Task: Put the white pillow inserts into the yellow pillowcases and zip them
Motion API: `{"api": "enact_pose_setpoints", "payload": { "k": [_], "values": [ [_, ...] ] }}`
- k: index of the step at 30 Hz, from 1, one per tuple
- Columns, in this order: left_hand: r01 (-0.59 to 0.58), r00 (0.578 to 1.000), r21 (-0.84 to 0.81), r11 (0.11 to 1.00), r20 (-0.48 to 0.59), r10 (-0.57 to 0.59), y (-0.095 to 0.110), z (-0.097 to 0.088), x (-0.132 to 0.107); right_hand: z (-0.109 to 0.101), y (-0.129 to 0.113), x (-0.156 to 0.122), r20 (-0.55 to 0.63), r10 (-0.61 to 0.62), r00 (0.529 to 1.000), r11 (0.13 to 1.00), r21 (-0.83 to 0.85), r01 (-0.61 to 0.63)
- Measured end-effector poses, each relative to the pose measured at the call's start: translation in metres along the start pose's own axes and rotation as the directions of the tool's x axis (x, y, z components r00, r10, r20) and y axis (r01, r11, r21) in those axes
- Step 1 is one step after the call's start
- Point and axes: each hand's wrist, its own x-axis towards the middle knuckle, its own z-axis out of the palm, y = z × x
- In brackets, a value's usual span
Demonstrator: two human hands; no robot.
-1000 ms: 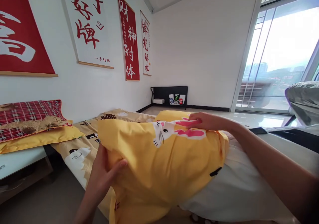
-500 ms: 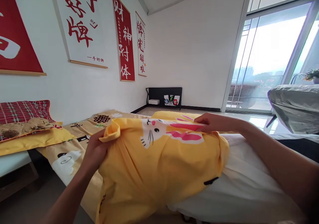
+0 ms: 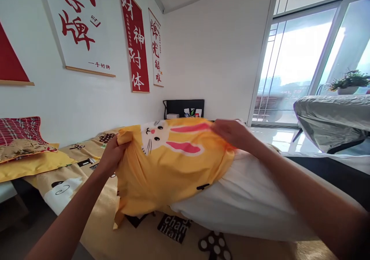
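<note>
A yellow pillowcase (image 3: pixel 173 171) printed with a white rabbit face and pink ears is stretched between my two hands above the bed. My left hand (image 3: pixel 112 152) grips its bunched left corner, fingers closed round the fabric. At the upper right edge my right hand (image 3: pixel 232 133) is closed on the cloth, slightly blurred. Out of the pillowcase's lower right side comes a white, padded piece like a pillow (image 3: pixel 254 202), partly covered by the yellow fabric. My right forearm crosses over it. How far it reaches inside is hidden.
Beneath lies a tan patterned bed sheet (image 3: pixel 101 217). A red plaid pillow (image 3: pixel 21 136) and a yellow one (image 3: pixel 37 163) are at the left. A black stand (image 3: pixel 185 106) is by the far wall; a plastic-covered table (image 3: pixel 332 113) with a potted plant (image 3: pixel 348 82) stands right.
Both hands have raised the pillowcase, and its lower edge has lifted, baring the printed sheet below. My right hand has moved left and up. The view has turned somewhat right.
</note>
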Motion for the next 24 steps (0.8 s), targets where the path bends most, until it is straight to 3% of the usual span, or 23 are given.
{"api": "enact_pose_setpoints", "payload": {
  "k": [1,3,5,6,8,11,13,15,16,18,20,21,22,24],
  "values": [
    [0.012,1.0,-0.034,0.999,0.01,-0.012,-0.001,0.0,-0.002,-0.002,0.003,0.0,0.162,-0.007,0.987,0.999,-0.03,0.012],
    [0.024,0.999,-0.055,0.998,0.044,-0.022,-0.004,-0.003,-0.004,-0.008,0.013,-0.001,0.438,-0.001,0.899,0.999,-0.035,0.018],
    [-0.001,0.999,-0.001,1.0,0.044,0.001,-0.009,-0.007,-0.003,-0.014,0.027,-0.003,0.575,0.008,0.818,1.0,-0.011,-0.002],
    [-0.024,1.0,0.049,0.998,0.021,0.023,-0.011,-0.008,-0.003,-0.017,0.035,-0.004,0.6,0.022,0.799,1.0,-0.027,-0.007],
    [-0.049,0.997,0.128,0.991,-0.046,0.055,-0.012,-0.01,-0.003,-0.023,0.047,-0.006,0.527,0.074,0.847,0.99,-0.144,0.003],
    [0.012,0.999,-0.002,1.0,-0.042,-0.012,-0.005,-0.014,-0.004,-0.033,0.055,-0.007,0.155,0.043,0.987,0.956,-0.294,0.005],
    [0.075,0.997,-0.15,0.986,0.014,-0.074,0.004,-0.018,-0.005,-0.036,0.054,-0.008,-0.127,0.034,0.991,0.97,-0.233,-0.063],
    [0.11,0.994,-0.242,0.964,0.023,-0.108,0.012,-0.022,-0.006,-0.035,0.052,-0.011,-0.332,0.125,0.935,0.985,-0.068,-0.156],
    [0.122,0.992,-0.266,0.956,0.006,-0.125,0.015,-0.024,-0.006,-0.033,0.053,-0.013,-0.344,0.182,0.921,0.982,0.019,-0.187],
    [0.149,0.985,-0.308,0.94,-0.036,-0.168,0.018,-0.028,-0.007,-0.028,0.057,-0.016,-0.173,0.212,0.962,0.975,0.099,-0.197],
    [0.199,0.971,-0.337,0.92,-0.057,-0.231,0.019,-0.03,-0.007,-0.029,0.063,-0.017,0.049,0.137,0.989,0.99,0.012,-0.137],
    [0.223,0.965,-0.339,0.914,-0.059,-0.257,0.02,-0.03,-0.008,-0.033,0.065,-0.017,0.087,0.095,0.992,0.993,-0.074,-0.088],
    [0.229,0.962,-0.34,0.912,-0.066,-0.266,0.022,-0.03,-0.008,-0.039,0.066,-0.016,0.06,0.06,0.996,0.985,-0.166,-0.049],
    [0.162,0.974,-0.347,0.924,-0.097,-0.207,0.03,-0.029,-0.009,-0.057,0.064,-0.013,-0.149,0.006,0.989,0.941,-0.334,-0.056]
  ]
}}
